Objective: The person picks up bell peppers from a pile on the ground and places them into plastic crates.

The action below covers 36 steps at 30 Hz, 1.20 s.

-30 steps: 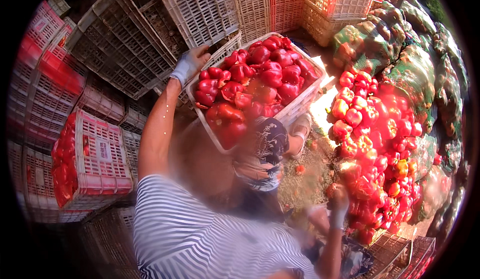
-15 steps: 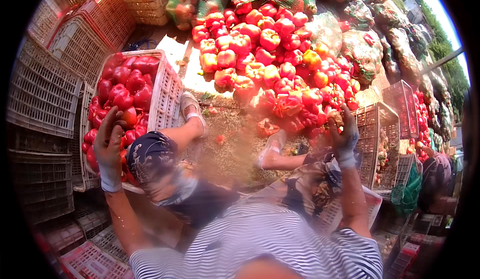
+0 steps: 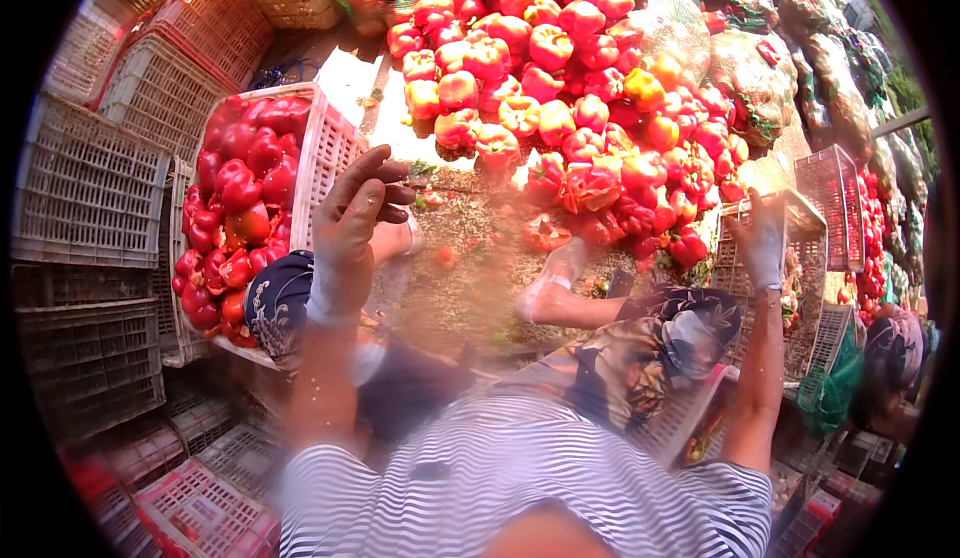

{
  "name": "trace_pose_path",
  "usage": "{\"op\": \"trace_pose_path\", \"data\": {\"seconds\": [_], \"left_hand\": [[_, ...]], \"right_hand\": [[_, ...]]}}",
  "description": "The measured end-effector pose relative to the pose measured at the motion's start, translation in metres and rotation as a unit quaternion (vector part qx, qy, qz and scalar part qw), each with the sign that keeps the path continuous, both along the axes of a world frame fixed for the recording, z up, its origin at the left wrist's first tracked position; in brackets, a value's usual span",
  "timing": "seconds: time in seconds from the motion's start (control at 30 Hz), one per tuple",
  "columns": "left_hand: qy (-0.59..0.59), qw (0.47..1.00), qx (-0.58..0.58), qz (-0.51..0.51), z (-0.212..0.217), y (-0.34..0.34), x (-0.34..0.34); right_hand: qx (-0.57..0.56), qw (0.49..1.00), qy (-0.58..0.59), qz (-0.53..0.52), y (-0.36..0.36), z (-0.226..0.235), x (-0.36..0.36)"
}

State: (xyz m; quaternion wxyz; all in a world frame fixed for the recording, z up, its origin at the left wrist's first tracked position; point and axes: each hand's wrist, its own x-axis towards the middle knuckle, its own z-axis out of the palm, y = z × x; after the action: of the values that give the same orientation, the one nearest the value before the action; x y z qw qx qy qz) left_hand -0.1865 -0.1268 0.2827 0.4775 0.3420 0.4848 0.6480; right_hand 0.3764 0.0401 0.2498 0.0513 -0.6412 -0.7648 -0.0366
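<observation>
Now our left hand (image 3: 352, 220) is raised, fingers loose, holding nothing, just beside the white crate (image 3: 325, 148) full of red peppers (image 3: 235, 208) | our right hand (image 3: 762, 243) is up and free near the pepper pile (image 3: 570, 88) | empty crates (image 3: 85, 188) stand at left.

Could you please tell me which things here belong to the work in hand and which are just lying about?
In hand:
left hand, raised beside the crate
white crate of red peppers
right hand, raised, empty
pile of red peppers

Lying about:
stacked empty crates
netted sacks
</observation>
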Motion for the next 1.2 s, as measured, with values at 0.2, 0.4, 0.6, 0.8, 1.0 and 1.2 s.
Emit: {"op": "trace_pose_path", "data": {"seconds": [0.2, 0.4, 0.6, 0.8, 1.0, 1.2], "left_hand": [[-0.187, 0.978, -0.090, -0.018, -0.072, 0.012, 0.002], [-0.126, 0.976, -0.172, 0.032, -0.083, 0.018, 0.025], [-0.030, 0.977, -0.210, -0.013, -0.073, 0.023, 0.042], [0.007, 0.974, -0.226, -0.022, -0.095, 0.020, 0.046], [-0.058, 0.958, -0.281, -0.005, -0.126, 0.024, 0.034], [-0.122, 0.943, -0.309, 0.033, -0.167, 0.025, 0.036]], "right_hand": [[-0.214, 0.946, -0.074, 0.230, 0.038, -0.103, -0.190], [-0.197, 0.926, -0.124, 0.299, 0.095, -0.185, -0.257], [-0.288, 0.909, -0.028, 0.299, 0.109, -0.221, -0.294], [-0.304, 0.942, 0.025, 0.143, 0.088, -0.226, -0.315], [-0.271, 0.948, 0.074, 0.149, 0.077, -0.231, -0.289], [-0.210, 0.956, 0.009, 0.205, 0.053, -0.204, -0.277]]}}
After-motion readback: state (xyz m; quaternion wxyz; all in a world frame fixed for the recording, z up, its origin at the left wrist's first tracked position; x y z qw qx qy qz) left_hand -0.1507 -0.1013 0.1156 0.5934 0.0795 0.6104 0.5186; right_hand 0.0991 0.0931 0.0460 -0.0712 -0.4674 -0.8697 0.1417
